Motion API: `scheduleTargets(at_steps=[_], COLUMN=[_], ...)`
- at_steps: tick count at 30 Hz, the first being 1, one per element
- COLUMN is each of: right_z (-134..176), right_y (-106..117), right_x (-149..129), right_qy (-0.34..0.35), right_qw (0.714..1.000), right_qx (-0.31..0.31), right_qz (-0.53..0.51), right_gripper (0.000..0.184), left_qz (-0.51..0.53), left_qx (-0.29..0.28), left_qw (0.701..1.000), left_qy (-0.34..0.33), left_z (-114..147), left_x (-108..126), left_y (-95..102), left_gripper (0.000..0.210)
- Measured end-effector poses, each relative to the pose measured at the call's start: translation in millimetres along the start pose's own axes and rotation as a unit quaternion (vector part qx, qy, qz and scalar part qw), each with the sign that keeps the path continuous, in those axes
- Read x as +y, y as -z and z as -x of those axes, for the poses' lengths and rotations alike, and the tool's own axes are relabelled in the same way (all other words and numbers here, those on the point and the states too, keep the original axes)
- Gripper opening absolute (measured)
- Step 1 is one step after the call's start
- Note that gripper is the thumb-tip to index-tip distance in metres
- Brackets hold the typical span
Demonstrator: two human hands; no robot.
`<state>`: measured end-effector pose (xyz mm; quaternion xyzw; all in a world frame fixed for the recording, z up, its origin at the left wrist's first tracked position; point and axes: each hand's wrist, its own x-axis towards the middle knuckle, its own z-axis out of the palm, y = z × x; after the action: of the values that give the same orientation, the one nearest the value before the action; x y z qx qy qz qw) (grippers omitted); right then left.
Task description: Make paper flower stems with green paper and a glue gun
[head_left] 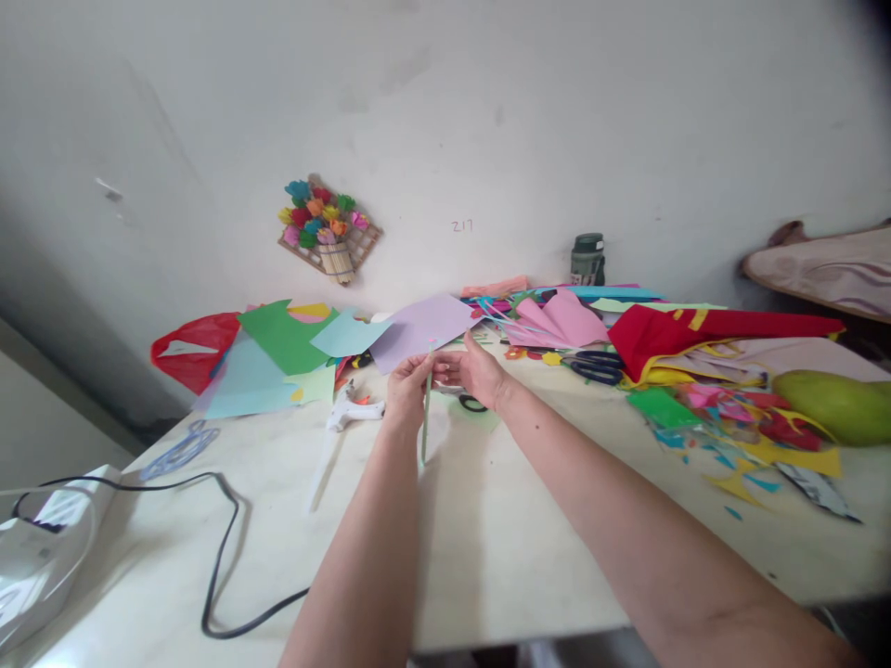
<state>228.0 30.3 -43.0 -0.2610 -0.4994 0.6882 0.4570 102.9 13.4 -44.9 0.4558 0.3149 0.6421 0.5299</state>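
"What could go wrong from here?"

"The thin pale-green stick stands nearly upright in front of the person, above the cream-coloured worktop. The left hand pinches it near its top, thumb against fingers. If that pinch slackens, the stick could twist or slip; squeezed too hard, something so slender might bend."

"And the right hand?"

"Its thumb is raised apart and its fingers curve towards the stick. A clumsy push from them could knock the small pink tip askew — if it is only lightly fixed, which I can't judge."

"Anything nearby to mind?"

"The white pistol-shaped glue gun lies just left of the left hand, its nozzle pointing away. If it's hot, a careless sideways move could mean a burn. The black rubbery cable runs towards the left forearm, so a sleeve or elbow might snag it."

"What can't you make out?"

"Whether the right fingertips touch the stick or only the other fingers; they overlap there. The pink tip is too small to identify. A dark ring-shaped handle shows beneath the right hand, the rest hidden. The cable disappears behind the forearm, and the white power strip is cut off at the left edge — so I can't say what is plugged in."
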Motion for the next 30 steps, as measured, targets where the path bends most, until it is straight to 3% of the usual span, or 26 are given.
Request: scheduleTargets(at_steps=[5,10,14,22,26,30], right_z=[4.7,10.7,11.4,8.2,10.5,11.3], right_y=[-3.5,-12.1,-17.9,-13.5,-16.4,-16.3], right_x=[2.4,-5.4,-6.9,-2.3,-1.9,-0.9], right_qy=[-0.023,-0.142,-0.174,-0.124,-0.082,-0.058], right_qw=[0.995,0.986,0.975,0.988,0.99,0.989], right_qx=[0.052,-0.076,-0.138,-0.089,-0.117,-0.132], right_qz=[0.08,0.034,-0.014,0.006,0.006,0.013], right_gripper=[0.054,0.06,0.052,0.05,0.05,0.051], left_qz=[0.017,0.003,-0.026,0.02,0.101,0.109], left_qx=[0.101,0.155,0.18,0.147,0.106,0.071], left_qw=[0.994,0.985,0.979,0.988,0.989,0.991], left_qy=[-0.035,-0.074,-0.095,-0.042,-0.025,-0.017], left_z=[-3.7,-4.8,-1.7,-5.0,-7.0,-4.9], left_x=[2.9,4.6,7.1,4.9,0.8,-0.9], left_y=[3.8,7.2,4.8,10.2,12.0,8.6], left_gripper=[0.032,0.033,0.031,0.031,0.031,0.03])
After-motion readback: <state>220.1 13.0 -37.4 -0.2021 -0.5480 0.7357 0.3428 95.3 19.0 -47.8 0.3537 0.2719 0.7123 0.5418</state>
